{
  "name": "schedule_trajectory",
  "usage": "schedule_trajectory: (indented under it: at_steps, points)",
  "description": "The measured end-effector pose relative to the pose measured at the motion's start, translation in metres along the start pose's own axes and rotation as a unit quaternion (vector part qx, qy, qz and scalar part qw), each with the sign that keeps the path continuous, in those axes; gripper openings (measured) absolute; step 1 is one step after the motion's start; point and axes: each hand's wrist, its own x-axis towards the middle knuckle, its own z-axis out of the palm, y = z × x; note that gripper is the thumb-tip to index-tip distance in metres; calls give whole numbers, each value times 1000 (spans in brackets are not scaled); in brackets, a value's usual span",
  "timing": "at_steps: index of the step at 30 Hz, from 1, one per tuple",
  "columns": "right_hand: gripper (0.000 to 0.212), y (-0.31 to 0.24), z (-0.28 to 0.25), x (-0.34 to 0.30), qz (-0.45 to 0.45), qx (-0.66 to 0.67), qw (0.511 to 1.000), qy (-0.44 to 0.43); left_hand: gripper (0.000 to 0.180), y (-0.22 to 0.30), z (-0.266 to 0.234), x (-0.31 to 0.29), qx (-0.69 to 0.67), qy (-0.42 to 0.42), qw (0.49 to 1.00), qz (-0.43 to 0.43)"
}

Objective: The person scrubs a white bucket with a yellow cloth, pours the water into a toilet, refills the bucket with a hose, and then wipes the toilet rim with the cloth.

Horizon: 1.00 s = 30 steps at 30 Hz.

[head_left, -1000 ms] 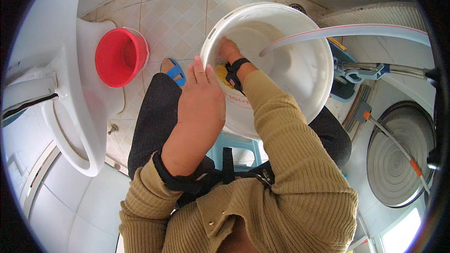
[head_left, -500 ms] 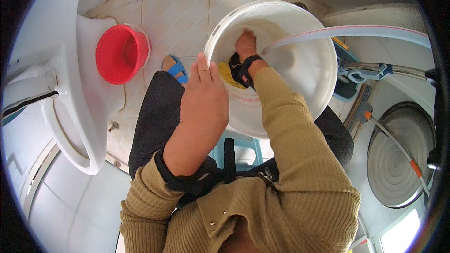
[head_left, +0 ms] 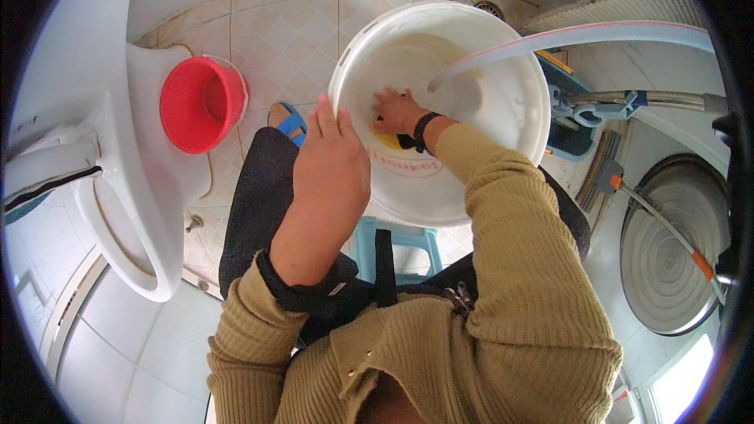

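My left hand (head_left: 334, 161) lies flat against the near left side of a large white bucket (head_left: 510, 78), fingers stretched out along the rim and the thumb hidden. Inside the bucket, my right hand (head_left: 398, 114) is spread low over the bottom, its fingertips somewhat blurred. Something yellow (head_left: 389, 140) shows under that hand, with dark patches beside it; most of it is covered, so its kind cannot be made out. A pale flexible hose (head_left: 542, 43) reaches over the bucket's right rim, its end inside. Shallow water seems to cover the bottom.
A red bucket (head_left: 194, 106) stands left, beside a white pedestal washbasin (head_left: 126, 212). A light blue stool (head_left: 364, 247) is between my legs. Right are a mop with a metal handle (head_left: 667, 100), an orange-jointed broom (head_left: 613, 180) and a round ridged grey lid (head_left: 671, 259).
My right hand has shifted left and nearer inside the bucket, covering more of the yellow thing, with its fingers more spread. My left hand stays against the rim.
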Motion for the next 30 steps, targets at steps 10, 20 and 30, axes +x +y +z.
schedule_trajectory:
  at_steps: [10,20,30]
  points:
    - [33,19,40,16,158,164,972,53,66,-9,6,22,-109,85,990,-31]
    - [23,65,-14,72,331,60,882,330,66,-12,14,30,-91,64,993,-34]
    - [20,-24,19,42,-51,-2,982,181,68,-13,23,27,-126,59,989,-45]
